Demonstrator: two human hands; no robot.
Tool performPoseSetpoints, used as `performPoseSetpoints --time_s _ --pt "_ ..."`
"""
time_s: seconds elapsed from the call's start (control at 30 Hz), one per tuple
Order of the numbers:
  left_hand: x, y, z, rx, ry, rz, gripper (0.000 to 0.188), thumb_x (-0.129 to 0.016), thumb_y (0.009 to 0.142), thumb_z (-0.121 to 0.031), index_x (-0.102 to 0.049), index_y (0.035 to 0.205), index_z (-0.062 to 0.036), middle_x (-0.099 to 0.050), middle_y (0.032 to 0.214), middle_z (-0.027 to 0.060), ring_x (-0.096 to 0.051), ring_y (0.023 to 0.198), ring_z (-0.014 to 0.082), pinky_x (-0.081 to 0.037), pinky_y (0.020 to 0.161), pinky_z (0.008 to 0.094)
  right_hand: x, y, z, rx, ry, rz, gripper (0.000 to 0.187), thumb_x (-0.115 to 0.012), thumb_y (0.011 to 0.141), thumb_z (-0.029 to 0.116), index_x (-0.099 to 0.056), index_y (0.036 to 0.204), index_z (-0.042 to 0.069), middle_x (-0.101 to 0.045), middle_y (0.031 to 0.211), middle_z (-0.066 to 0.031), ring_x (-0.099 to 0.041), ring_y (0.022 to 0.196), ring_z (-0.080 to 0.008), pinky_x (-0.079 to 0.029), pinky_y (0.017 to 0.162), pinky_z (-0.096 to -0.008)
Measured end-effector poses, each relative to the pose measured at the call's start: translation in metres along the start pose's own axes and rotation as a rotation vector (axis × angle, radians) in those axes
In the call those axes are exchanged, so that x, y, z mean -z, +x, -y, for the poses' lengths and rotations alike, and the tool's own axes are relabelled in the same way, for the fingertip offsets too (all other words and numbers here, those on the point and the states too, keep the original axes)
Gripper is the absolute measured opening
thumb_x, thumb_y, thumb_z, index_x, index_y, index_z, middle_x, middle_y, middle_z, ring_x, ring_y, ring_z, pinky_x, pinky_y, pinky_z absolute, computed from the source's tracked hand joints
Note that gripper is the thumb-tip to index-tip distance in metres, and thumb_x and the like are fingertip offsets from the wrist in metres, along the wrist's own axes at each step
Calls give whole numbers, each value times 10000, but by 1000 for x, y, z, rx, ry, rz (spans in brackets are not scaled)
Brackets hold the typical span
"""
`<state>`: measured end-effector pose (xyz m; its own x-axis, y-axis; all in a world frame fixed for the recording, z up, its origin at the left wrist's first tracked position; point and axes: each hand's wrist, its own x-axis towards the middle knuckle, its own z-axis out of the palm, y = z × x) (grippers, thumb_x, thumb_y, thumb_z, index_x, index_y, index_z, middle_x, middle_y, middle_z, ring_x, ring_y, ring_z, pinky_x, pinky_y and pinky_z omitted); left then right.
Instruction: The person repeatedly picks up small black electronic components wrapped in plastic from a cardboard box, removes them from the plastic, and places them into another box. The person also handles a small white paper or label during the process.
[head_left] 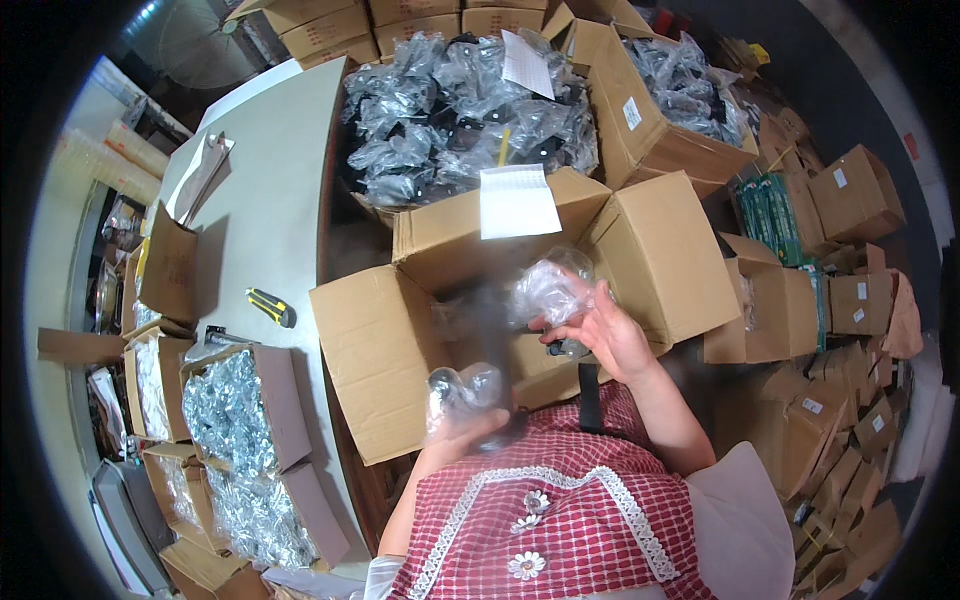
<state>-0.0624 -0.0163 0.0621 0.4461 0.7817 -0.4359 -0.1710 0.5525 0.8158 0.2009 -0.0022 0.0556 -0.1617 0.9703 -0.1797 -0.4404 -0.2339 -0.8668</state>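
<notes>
An open cardboard box (650, 260) with its flaps spread stands right in front of me. My left hand (468, 432), at the box's near left side, is closed round a clear plastic bag (465, 388). A dark long shape beside that bag is smeared by motion, so its kind does not show. Over the box's right half, my right hand (615, 338) has its fingers curved at a crumpled clear plastic bag (552, 290) and seems to grip it. Just under those fingers shows a small dark part (570, 348). Much of the box's inside is hidden.
Beyond the box, a large carton of plastic-bagged dark parts (460, 120) carries a paper sheet (528, 62). Another sheet (519, 202) lies on the far flap. On the left table (270, 190) lie a yellow-black utility knife (270, 307) and boxes of bagged pieces (228, 415). Cartons (855, 195) crowd the right.
</notes>
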Motion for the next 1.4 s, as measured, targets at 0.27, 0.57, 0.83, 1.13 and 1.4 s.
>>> performPoseSetpoints --time_s 0.27,0.57,0.83,1.13,1.4 --pt "0 7 -10 -97 323 -32 453 -838 760 -59 -698 1186 6 -715 968 46 -644 870 124 -532 792 304 -4 5 -18 -36 -189 104 679 -491 1086 479 -392 1552 -5 -611 1401 -160 -612 1285 -267 -442 1118 -393" --pt "5 11 10 3 362 42 422 -854 735 -52 -716 1127 20 -720 938 42 -643 848 129 -530 772 307 3 4 -11 31 -362 68 537 -511 1022 54 -433 1551 3 -504 1554 -141 -486 1443 -244 -440 1132 -380" --pt "3 16 14 -11 269 -18 336 -866 762 -68 -694 1037 20 -705 892 35 -621 796 116 -525 728 310 -23 -1 -4 284 -1076 58 564 -478 1037 8 -419 1588 113 -375 1644 -180 -452 1465 -344 -450 1138 -384" --pt "0 23 23 -57 -25 -131 584 -805 776 18 -560 1304 -30 -658 1182 92 -642 1063 207 -533 916 363 -47 -18 -25 -136 -861 321 540 -459 1065 127 -399 1601 152 -508 1512 -235 -512 1393 -355 -427 1147 -431" --pt "-4 10 20 -73 -39 -66 585 -784 808 51 -524 1327 -25 -664 1162 113 -668 1052 221 -557 925 362 -10 -25 -41 226 -645 211 483 -479 1113 180 -429 1566 20 -452 1611 -116 -425 1477 -224 -340 1192 -344"
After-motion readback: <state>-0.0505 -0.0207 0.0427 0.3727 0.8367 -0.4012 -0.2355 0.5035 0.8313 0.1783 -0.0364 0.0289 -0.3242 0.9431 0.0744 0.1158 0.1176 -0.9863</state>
